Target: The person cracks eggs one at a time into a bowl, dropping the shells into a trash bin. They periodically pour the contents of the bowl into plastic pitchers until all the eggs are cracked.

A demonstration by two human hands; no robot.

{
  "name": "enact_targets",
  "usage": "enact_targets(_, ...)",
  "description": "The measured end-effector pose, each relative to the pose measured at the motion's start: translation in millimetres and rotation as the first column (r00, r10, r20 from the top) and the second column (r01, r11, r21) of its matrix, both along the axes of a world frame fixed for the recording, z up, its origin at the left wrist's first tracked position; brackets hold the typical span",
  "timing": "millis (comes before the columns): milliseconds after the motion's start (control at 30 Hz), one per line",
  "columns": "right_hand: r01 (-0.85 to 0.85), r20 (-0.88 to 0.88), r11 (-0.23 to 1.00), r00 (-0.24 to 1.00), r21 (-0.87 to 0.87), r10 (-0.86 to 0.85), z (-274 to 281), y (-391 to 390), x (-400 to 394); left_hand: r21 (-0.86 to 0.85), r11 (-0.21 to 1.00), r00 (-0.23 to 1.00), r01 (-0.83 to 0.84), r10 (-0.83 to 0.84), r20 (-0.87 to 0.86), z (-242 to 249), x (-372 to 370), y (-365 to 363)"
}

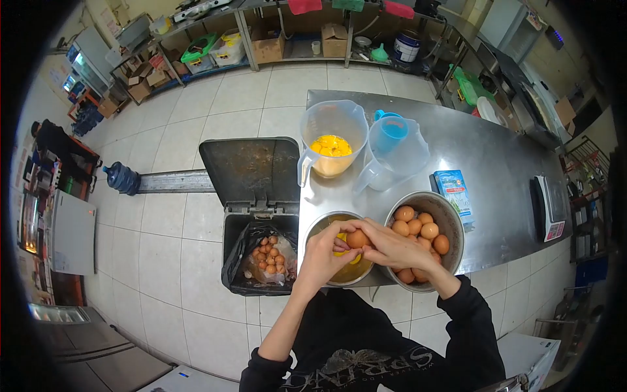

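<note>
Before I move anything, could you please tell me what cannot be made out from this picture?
All in the head view:
- Some contents of the bowl: behind the left hand and right hand.
- Underside of the held egg: facing away.
- Lower eggs in the pot: under the upper eggs.
- Fine print on the blue box: too small.

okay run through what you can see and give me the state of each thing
Egg, held; cracked or not unclear
Left hand, fingers on egg
Right hand, fingers on egg
Bowl, under the hands, yolk inside
Pot, uncovered, eggs inside
Left pitcher, upright, partly filled with yolks
Right pitcher, upright, cup inside
Cup, blue, in right pitcher
Bin lid, open
Bin liner, holding eggshells
</note>
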State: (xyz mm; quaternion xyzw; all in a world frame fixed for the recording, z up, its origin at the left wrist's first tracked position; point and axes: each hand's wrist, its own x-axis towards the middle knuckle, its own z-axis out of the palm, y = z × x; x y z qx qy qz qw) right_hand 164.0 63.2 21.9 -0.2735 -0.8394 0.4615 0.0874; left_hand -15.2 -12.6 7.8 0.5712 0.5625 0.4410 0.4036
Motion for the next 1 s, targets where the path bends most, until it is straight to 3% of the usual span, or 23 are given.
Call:
enact_targets(200,0.099,-0.082,0.989,0.993,0.108,-0.090,-35.6,-10.9,-24.3,0.057,0.995,0.995,-0.076,0.079,-0.063,-32.1,4.1,-9.4)
enact_targets(300,0.140,-0.028,0.989,0.990,0.052,-0.139,-51.8,-12.3,-35.6,0.060,0.989,0.986,-0.134,0.139,-0.096,-47.8,4.5,-12.0)
enact_targets(500,0.144,0.026,0.982,0.989,0.124,-0.148,-41.2,-13.4,-42.9,0.135,0.979,0.985,-0.150,0.160,-0.070,-55.1,-2.7,-11.7)
enact_targets(600,0.106,-0.087,0.983,0.992,0.152,-0.093,-33.6,-14.3,-41.4,0.222,0.963,0.983,-0.151,0.169,-0.065,-57.0,-7.0,-13.0)
enact_targets(733,0.086,-0.121,0.959,0.991,0.269,-0.055,-27.4,-14.4,-38.6,0.310,0.936,0.972,-0.163,0.207,-0.111,-50.7,-8.8,-14.1)
enact_targets(900,0.020,-0.132,0.924,0.991,0.381,0.033,-17.8,-6.0,-28.0,0.360,0.930,0.978,-0.076,0.140,-0.155,-47.4,-23.1,-13.2)
enact_targets(1000,-0.016,0.000,0.835,1.000,0.551,0.019,-12.9,-0.9,-20.3,0.323,0.943,0.984,-0.080,0.126,-0.125,-42.6,-23.7,-13.8)
